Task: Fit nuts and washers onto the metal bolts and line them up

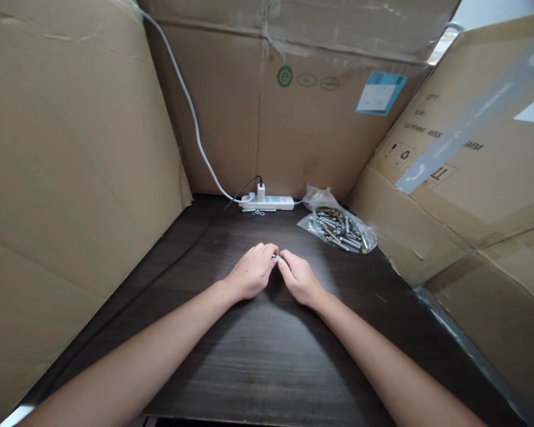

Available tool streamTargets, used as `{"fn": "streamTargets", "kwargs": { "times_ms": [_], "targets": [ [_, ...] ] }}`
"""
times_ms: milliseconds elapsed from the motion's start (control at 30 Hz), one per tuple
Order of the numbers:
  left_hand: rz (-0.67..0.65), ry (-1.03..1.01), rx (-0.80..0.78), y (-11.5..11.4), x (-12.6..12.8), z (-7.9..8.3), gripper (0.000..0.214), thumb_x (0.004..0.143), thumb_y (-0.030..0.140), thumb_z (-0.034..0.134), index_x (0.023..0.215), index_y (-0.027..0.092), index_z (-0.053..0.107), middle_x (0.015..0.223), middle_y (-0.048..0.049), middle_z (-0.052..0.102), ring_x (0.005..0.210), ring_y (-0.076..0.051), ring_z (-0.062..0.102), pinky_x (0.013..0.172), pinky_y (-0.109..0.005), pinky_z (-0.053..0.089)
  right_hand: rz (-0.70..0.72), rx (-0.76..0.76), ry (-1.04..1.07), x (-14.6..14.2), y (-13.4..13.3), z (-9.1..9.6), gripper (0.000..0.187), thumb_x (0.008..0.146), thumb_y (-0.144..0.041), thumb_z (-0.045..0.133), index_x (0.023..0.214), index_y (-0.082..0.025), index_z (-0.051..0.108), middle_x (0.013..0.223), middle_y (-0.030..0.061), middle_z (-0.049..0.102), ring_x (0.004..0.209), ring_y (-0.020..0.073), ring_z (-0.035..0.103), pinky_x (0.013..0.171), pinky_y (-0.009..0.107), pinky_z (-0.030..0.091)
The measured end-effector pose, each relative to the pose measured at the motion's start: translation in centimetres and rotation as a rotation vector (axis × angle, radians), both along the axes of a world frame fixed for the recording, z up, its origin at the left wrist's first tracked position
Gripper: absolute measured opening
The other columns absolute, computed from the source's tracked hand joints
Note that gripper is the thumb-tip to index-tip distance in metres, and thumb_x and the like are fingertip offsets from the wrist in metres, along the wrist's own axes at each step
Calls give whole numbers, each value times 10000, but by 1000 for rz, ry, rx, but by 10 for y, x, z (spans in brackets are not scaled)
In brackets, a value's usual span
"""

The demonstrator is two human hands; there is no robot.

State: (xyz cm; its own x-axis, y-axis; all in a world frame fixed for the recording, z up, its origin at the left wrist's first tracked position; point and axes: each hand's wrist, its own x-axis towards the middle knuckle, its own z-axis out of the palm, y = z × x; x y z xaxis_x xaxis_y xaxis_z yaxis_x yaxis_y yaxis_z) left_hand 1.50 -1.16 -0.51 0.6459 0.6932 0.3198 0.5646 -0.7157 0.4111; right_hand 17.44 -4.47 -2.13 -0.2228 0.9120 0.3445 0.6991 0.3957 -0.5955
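Observation:
A small shiny metal bolt [276, 256] sits between my two hands above the middle of the dark table; most of it is hidden by fingers. My left hand [251, 271] is closed around its left end. The thumb and fingertips of my right hand [299, 276] pinch its right end, and the fingertips of both hands nearly meet. Beyond them on the right lies a clear plastic bag [309, 224] full of metal bolts [340, 228], some silvery, some brass-coloured.
A white power strip [280, 203] with a white plug [261, 191] stands against the back cardboard. Before it lie a thin metal rod [267, 210] and small rings [258, 213]. A black cable [160, 274] crosses the table's left. Cardboard walls [71, 148] enclose three sides.

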Motion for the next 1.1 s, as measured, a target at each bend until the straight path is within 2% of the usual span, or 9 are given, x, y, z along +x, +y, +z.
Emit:
{"fn": "streamTargets", "kwargs": {
  "times_ms": [133, 233, 333, 433, 533, 600, 800, 967, 1100],
  "targets": [
    [-2, 51, 87, 8, 5, -4, 244, 963, 277, 277, 868, 184, 482, 828, -37, 579, 784, -177, 520, 737, -305, 393, 15, -4, 7, 2, 0, -1, 204, 935, -267, 316, 894, -205, 505, 819, 31, 604, 736, 154, 562, 692, 243, 414],
    [28, 109, 92, 13, 8, -5, 341, 971, 328, 241, 791, 189, 495, 734, -24, 576, 712, -172, 528, 694, -299, 379, 55, 0, 18, 5, 1, -2, 191, 930, -258, 319, 934, -201, 501, 880, 42, 609, 786, 156, 560, 722, 249, 416],
    [79, 165, 92, 19, 10, -4, 367, 965, 347, 251, 757, 188, 508, 696, -23, 574, 704, -172, 541, 703, -300, 379, 73, 11, -24, 8, 7, -3, 171, 907, -264, 360, 908, -191, 514, 833, 35, 601, 732, 155, 544, 687, 247, 409],
    [105, 85, 118, 24, 13, 0, 251, 942, 308, 322, 855, 177, 518, 803, -42, 590, 790, -181, 551, 754, -302, 394, 49, 30, -26, 12, 21, -3, 180, 884, -265, 391, 940, -182, 540, 806, 23, 603, 688, 147, 532, 658, 237, 402],
    [14, -94, 102, 28, 14, 0, 177, 923, 228, 349, 1016, 168, 488, 954, -52, 575, 874, -172, 542, 802, -290, 411, -7, 38, 8, 16, 34, -2, 217, 871, -274, 414, 997, -186, 566, 809, 12, 619, 683, 143, 536, 660, 229, 403],
    [-44, -176, 75, 31, 13, -2, 195, 920, 196, 334, 1046, 172, 481, 979, -52, 562, 899, -169, 535, 821, -291, 418, -32, 30, 14, 17, 38, -1, 221, 861, -277, 433, 1006, -194, 577, 774, -2, 612, 658, 136, 528, 649, 222, 398],
    [-96, -270, -31, 35, 11, -9, 196, 922, 187, 321, 1027, 183, 486, 975, -45, 561, 908, -165, 534, 818, -286, 427, -37, -10, 47, 17, 34, 3, 183, 847, -278, 447, 924, -187, 586, 645, -33, 537, 550, 107, 471, 558, 204, 349],
    [-58, -258, -88, 37, 12, -11, 173, 927, 218, 333, 1007, 189, 483, 951, -33, 568, 887, -165, 527, 797, -292, 409, -30, -23, 67, 18, 34, 4, 187, 854, -295, 437, 901, -182, 579, 650, -31, 538, 555, 104, 474, 569, 205, 350],
    [0, -149, -42, 41, 10, -11, 190, 918, 227, 344, 831, 189, 509, 800, -15, 553, 811, -177, 493, 764, -322, 370, -23, -16, 91, 17, 35, 4, 187, 862, -306, 422, 877, -182, 562, 665, -28, 544, 549, 100, 465, 558, 203, 343]
  ]
}}
